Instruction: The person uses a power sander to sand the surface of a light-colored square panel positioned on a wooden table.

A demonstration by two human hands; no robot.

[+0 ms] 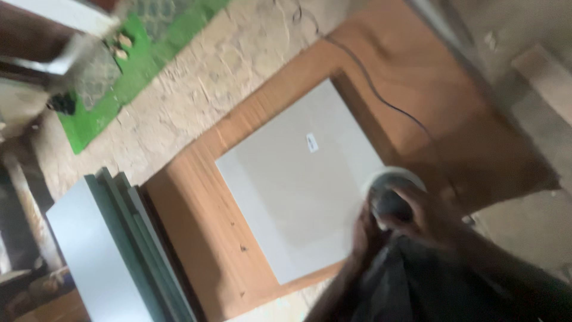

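Note:
A pale grey square tile (pixel 298 179) lies flat on a brown wooden board (pixel 190 238). At the tile's right edge sits a round dark tool with a white rim (pixel 390 194). My right hand (pixel 432 217) is closed over the tool from the right. My left hand (pixel 362 229) presses against the tool's left side, its fingers too blurred to read. A thin black cable (pixel 381 98) runs across the board towards the tool. A dark cloth or sleeve (pixel 405 280) covers my forearms below.
Several grey-green slabs (pixel 113 250) stand stacked on edge at the lower left. Sandy ground (pixel 226 77) and a green mat (pixel 143 59) lie beyond the board. A wooden plank (pixel 548 77) is at the upper right. The whole view is motion-blurred.

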